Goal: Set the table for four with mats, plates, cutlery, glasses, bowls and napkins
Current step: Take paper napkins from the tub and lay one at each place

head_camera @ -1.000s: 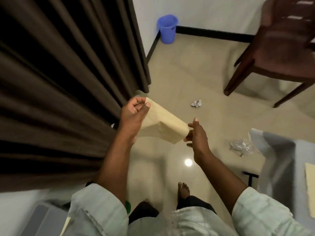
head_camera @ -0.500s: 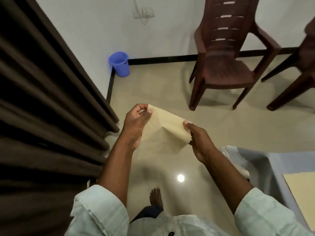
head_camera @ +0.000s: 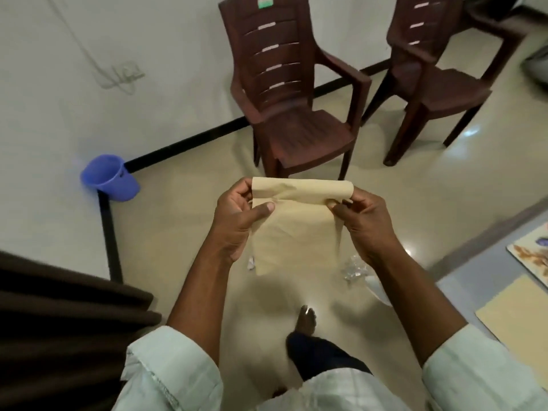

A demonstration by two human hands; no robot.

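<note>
Beige napkin (head_camera: 293,226), top edge pinched by left hand (head_camera: 237,221), right hand (head_camera: 366,221), fingers clamped.

- Table (head_camera: 489,277): cut off at your right edge.
- Second chair (head_camera: 439,69): top cropped.
- Clear wrapper (head_camera: 353,269) on floor: partly behind your right hand (head_camera: 364,223); contents unreadable.
- Your left fingers (head_camera: 237,192): tips tucked behind napkin (head_camera: 296,229).

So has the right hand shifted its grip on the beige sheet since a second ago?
Yes. The right hand now pinches the beige sheet's folded top corner, level with the left hand; before it held the lower end.
</note>
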